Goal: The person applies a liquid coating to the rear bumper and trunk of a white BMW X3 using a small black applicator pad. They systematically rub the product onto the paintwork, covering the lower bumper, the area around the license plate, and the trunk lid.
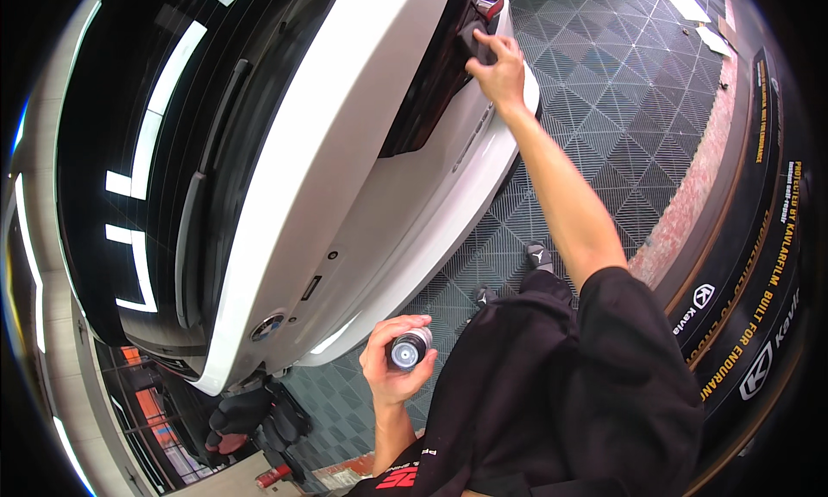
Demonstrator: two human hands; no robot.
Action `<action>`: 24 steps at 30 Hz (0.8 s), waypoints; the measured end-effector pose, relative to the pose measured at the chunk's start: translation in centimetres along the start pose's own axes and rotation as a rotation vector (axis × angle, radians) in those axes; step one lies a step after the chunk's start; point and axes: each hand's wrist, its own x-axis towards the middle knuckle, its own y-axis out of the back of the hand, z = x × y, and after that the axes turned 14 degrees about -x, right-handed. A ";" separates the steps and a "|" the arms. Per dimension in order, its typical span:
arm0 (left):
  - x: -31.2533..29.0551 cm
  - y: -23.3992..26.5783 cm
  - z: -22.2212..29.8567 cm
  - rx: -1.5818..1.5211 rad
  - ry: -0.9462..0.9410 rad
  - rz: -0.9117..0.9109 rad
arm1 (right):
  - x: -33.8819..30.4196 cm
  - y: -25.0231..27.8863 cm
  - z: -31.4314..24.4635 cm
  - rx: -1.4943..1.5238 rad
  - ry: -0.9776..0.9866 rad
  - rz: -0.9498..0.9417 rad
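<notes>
My right hand [500, 70] reaches out to the rear of a white car [345, 169]. Its fingers pinch a small dark applicator pad [477, 42], which appears to press on the dark tail light [427, 109]. Closer to my body, my left hand [392, 359] is wrapped round a small bottle [408, 350]. The bottle's round pale end points up toward me, and its lower part is hidden by the fingers. This hand stays apart from the car, near the badge [267, 325] on the tailgate.
The rear window with its wiper [198, 204] fills the left side. Grey patterned tiles [595, 92] cover the floor. A black printed banner [750, 281] runs along the right. Beyond the car stand a black stool [250, 419] and a red object [273, 476].
</notes>
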 end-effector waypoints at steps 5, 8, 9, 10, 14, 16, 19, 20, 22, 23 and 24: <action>0.4 -0.2 -0.1 -0.057 -0.029 -0.039 | -9.2 0.5 -4.8 0.106 -0.025 0.017; 0.3 0.0 0.0 -0.053 -0.041 -0.062 | -14.1 0.9 -7.8 0.113 -0.050 0.000; 0.2 0.1 0.0 -0.049 -0.043 -0.072 | -15.2 1.0 -8.5 0.113 -0.051 -0.014; 0.1 0.3 0.0 -0.045 -0.043 -0.083 | -16.2 1.2 -9.2 0.113 -0.052 -0.029; -0.1 1.1 0.2 -0.053 -0.039 -0.109 | -18.5 1.8 -9.1 0.043 0.084 -0.079; 0.0 1.7 0.0 -0.017 -0.044 -0.102 | -19.8 3.4 -9.0 0.111 0.119 -0.210; 1.4 2.7 -0.9 0.096 -0.018 -0.070 | -20.6 6.8 -9.4 0.552 -0.286 -0.609; 2.2 2.9 -0.9 0.156 0.017 -0.053 | -21.0 7.1 -8.9 0.920 -0.494 -0.624; 3.6 3.9 -1.3 0.276 0.146 -0.027 | -21.3 9.8 -10.0 1.298 -0.750 -0.679; 4.5 4.3 -1.4 0.359 0.121 -0.037 | -21.5 11.0 -9.7 1.342 -0.708 -0.798; 5.7 4.4 -1.8 0.435 0.088 -0.058 | -21.8 11.8 -9.4 1.395 -0.699 -0.835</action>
